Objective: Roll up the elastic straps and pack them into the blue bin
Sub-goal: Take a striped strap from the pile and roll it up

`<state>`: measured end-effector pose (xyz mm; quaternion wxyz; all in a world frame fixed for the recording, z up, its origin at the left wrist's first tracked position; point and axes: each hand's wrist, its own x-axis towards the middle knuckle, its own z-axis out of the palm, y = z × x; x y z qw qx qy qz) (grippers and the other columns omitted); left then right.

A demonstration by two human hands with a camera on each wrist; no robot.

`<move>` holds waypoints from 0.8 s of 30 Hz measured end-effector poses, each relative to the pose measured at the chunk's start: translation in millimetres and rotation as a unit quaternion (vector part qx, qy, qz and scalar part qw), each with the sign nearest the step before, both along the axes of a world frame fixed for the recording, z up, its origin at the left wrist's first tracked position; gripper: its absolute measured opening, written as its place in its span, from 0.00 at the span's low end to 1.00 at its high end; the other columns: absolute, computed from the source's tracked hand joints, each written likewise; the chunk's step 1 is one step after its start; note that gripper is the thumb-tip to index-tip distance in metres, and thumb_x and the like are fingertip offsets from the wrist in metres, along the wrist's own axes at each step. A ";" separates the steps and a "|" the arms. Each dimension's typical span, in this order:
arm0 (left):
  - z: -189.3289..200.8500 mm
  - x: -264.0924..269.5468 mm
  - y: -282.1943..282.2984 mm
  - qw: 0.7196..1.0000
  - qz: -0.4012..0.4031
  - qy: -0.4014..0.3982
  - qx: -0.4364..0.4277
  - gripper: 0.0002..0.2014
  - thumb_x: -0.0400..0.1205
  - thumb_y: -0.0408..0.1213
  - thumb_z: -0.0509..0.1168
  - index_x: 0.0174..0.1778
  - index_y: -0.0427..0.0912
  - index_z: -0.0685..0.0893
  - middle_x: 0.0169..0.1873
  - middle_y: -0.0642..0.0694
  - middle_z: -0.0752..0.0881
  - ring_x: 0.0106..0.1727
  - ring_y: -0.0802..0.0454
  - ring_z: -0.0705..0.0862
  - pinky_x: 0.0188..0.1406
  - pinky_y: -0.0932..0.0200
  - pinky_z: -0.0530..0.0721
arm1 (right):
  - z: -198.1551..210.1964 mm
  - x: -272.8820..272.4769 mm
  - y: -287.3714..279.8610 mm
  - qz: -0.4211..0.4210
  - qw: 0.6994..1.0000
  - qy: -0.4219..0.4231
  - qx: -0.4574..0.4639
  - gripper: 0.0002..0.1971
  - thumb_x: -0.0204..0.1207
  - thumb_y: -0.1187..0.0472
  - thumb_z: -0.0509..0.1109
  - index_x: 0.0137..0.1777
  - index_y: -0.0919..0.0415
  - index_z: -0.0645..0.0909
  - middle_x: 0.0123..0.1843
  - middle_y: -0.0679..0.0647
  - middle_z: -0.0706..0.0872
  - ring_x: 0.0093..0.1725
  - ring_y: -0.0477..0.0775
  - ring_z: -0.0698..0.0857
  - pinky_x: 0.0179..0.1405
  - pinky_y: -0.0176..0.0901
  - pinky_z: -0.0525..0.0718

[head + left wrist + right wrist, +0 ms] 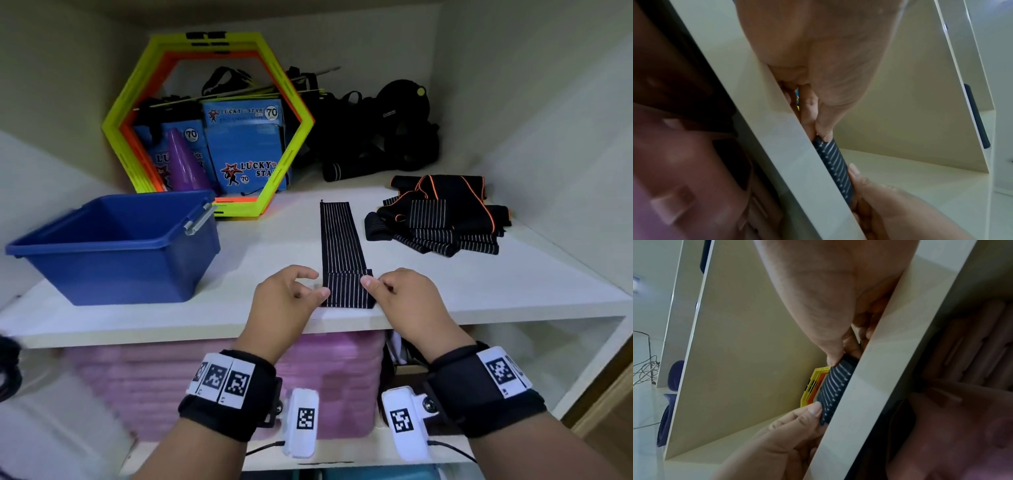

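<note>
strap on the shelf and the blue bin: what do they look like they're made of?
Strap: looks like woven elastic fabric, matte black with thin white lengthwise ribs; it lies limp and folds over where the left hand and right hand pinch it. Blue bin: probably moulded plastic, smooth with a slight sheen, rolled rim, grey clip handle.

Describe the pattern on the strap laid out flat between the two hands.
Black with thin white lengthwise stripes; the strap shows best in the head view.
</note>
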<state>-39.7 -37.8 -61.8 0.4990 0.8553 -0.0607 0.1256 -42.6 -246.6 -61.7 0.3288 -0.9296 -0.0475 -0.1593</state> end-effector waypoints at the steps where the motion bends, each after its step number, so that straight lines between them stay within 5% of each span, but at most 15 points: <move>1: -0.1 0.9 -0.6 1.000 0.013 -0.002 0.002 0.07 0.76 0.45 0.78 0.46 0.55 0.87 0.29 0.48 0.90 0.34 0.61 0.87 0.35 0.67 0.76 | 0.0 0.9 0.9 -0.009 1.000 -0.001 0.008 0.31 0.83 0.41 0.64 0.25 0.64 0.70 0.24 0.57 0.74 0.30 0.60 0.78 0.32 0.52 0.75; 6: -0.9 0.6 -2.5 0.999 0.023 -0.018 0.014 0.05 0.75 0.44 0.78 0.40 0.53 0.89 0.27 0.49 0.88 0.29 0.64 0.84 0.31 0.71 0.76 | -1.9 3.3 6.1 -0.050 0.997 -0.023 0.059 0.22 0.78 0.41 0.70 0.32 0.58 0.84 0.27 0.51 0.85 0.33 0.54 0.84 0.37 0.50 0.84; 9: -0.3 0.4 -3.2 0.998 0.012 -0.038 0.043 0.06 0.78 0.42 0.76 0.49 0.55 0.88 0.27 0.49 0.87 0.32 0.62 0.85 0.36 0.71 0.78 | 0.2 2.3 10.8 -0.058 0.995 -0.029 0.071 0.11 0.76 0.43 0.73 0.48 0.50 0.83 0.31 0.46 0.85 0.40 0.49 0.85 0.44 0.47 0.84; 12: -1.4 1.9 -3.2 0.991 -0.003 -0.080 0.109 0.11 0.81 0.39 0.72 0.58 0.56 0.89 0.26 0.51 0.85 0.33 0.58 0.83 0.40 0.69 0.78 | -2.4 -0.2 13.2 -0.019 0.999 -0.045 0.015 0.13 0.79 0.41 0.69 0.54 0.48 0.85 0.33 0.43 0.84 0.43 0.51 0.86 0.47 0.50 0.84; 15: -1.2 3.0 -0.1 0.977 -0.027 -0.107 0.181 0.10 0.84 0.40 0.69 0.59 0.50 0.91 0.36 0.55 0.84 0.39 0.59 0.81 0.50 0.58 0.83 | -1.6 -2.5 7.5 0.042 0.998 -0.010 -0.042 0.23 0.73 0.32 0.67 0.53 0.49 0.87 0.39 0.45 0.82 0.42 0.49 0.83 0.50 0.54 0.83; 18: -1.8 7.0 7.3 0.978 -0.072 -0.068 0.183 0.17 0.79 0.51 0.73 0.62 0.52 0.89 0.48 0.55 0.83 0.51 0.59 0.82 0.56 0.61 0.80 | 4.9 -2.2 -4.4 0.104 0.992 0.039 -0.067 0.30 0.64 0.32 0.76 0.63 0.47 0.85 0.45 0.44 0.79 0.45 0.45 0.82 0.54 0.52 0.83; 21: -2.3 12.7 12.7 0.970 -0.098 -0.055 0.216 0.22 0.74 0.55 0.77 0.63 0.54 0.89 0.63 0.63 0.77 0.64 0.58 0.75 0.65 0.60 0.76 | 7.8 0.8 -11.3 0.124 0.989 0.055 -0.066 0.29 0.70 0.39 0.77 0.70 0.46 0.83 0.48 0.43 0.78 0.47 0.44 0.81 0.56 0.47 0.82; 24: -0.1 16.3 14.0 0.966 -0.113 -0.073 0.222 0.18 0.77 0.51 0.76 0.62 0.53 0.90 0.60 0.64 0.83 0.62 0.61 0.80 0.66 0.60 0.79 | 6.5 4.6 -12.2 0.127 0.989 0.052 -0.054 0.23 0.76 0.40 0.72 0.69 0.45 0.84 0.48 0.43 0.79 0.46 0.42 0.81 0.56 0.44 0.81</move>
